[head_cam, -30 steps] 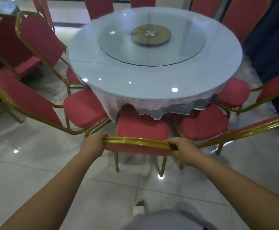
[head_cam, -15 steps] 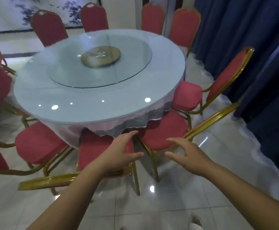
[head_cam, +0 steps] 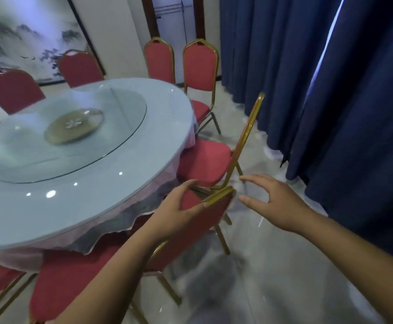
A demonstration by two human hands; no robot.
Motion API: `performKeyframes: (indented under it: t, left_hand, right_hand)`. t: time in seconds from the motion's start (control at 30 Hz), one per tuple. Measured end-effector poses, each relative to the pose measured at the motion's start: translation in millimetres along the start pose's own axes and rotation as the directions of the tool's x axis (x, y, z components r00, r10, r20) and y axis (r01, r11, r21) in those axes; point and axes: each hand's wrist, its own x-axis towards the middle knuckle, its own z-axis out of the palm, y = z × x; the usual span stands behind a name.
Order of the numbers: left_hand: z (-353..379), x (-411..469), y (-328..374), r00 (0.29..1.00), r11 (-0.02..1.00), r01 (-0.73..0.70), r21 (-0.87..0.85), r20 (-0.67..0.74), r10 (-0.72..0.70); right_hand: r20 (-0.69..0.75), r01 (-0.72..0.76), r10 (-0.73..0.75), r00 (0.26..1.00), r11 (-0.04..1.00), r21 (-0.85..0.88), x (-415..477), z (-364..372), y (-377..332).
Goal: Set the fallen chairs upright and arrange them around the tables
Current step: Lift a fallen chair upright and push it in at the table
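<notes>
A dining room with a glossy pale tiled floor point(head_cam: 272, 265) has dark blue curtains point(head_cam: 319, 90) hanging down its right side and an ink landscape painting point(head_cam: 27, 40) on the far left wall. A round table point(head_cam: 50, 206) under a pale tablecloth fills the left half of the view. It carries a glass turntable point(head_cam: 111, 136) with a brown-gold hub point(head_cam: 74, 125). Red padded banquet chairs with gold metal frames stand upright around its rim. Two chairs point(head_cam: 200, 61) stand side by side at the far right edge of the table and two more point(head_cam: 78, 69) at the far left edge. A side-on chair point(head_cam: 205, 160) has its seat tucked against the right edge. The nearest chair point(head_cam: 205, 223) stands at the near right edge with its back toward the camera. Another red chair back point(head_cam: 74, 277) stands just left of it at the near edge. The left hand point(head_cam: 176, 206) is spread wide over the top of the nearest chair's back. Its fingers arch above the gold top rail point(head_cam: 219, 195) and its thumb tip lies right beside it. It grips nothing, and motion blur hides whether it touches the rail. The right hand point(head_cam: 272, 202) hovers just right of that rail, apart from it. Its fingers and thumb are parted in a loose curve and hold nothing.
</notes>
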Motion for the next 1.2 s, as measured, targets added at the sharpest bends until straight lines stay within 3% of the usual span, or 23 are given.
performKeyframes:
  t: [0.17,0.4,0.6,0.7,0.83,0.97,1.07,1.2]
  left_hand:
    - [33,129,17,0.998,0.993,0.059,-0.102,0.011,-0.058]
    - [92,350,27,0.983,0.982,0.184,-0.038,0.023,-0.183]
    - [125,457,46,0.93,0.939,0.334,0.083,0.131,-0.342]
    - [131,479,43,0.902,0.911,0.392,0.132,0.138,-0.408]
    - [143,484,36,0.865,0.867,0.473,0.157,0.104,-0.491]
    - [168,487,38,0.85,0.84,0.527,0.132,-0.084,-0.52]
    - [181,507,54,0.766,0.799,0.599,0.055,-0.331,-0.552]
    - [191,564,83,0.675,0.746,0.665,-0.034,-0.401,-0.62]
  right_hand:
    - [0.001,0.027,-0.027,1.0,0.998,-0.049,88,-57,63]
    - [0.075,0.063,-0.052,0.996,0.985,-0.159,268,-140,159]
    - [0.248,0.099,-0.035,0.968,0.963,-0.25,387,-187,213]
    - [0.444,0.205,-0.028,0.896,0.912,-0.356,438,-194,227]
    - [0.668,0.497,0.046,0.743,0.631,-0.596,505,-181,246]
    - [0.792,0.679,-0.044,0.609,0.545,-0.492,565,-165,268]
    - [0.842,0.773,-0.14,0.521,0.496,-0.396,609,-163,284]
    - [0.848,0.815,-0.196,0.493,0.444,-0.371,665,-180,302]
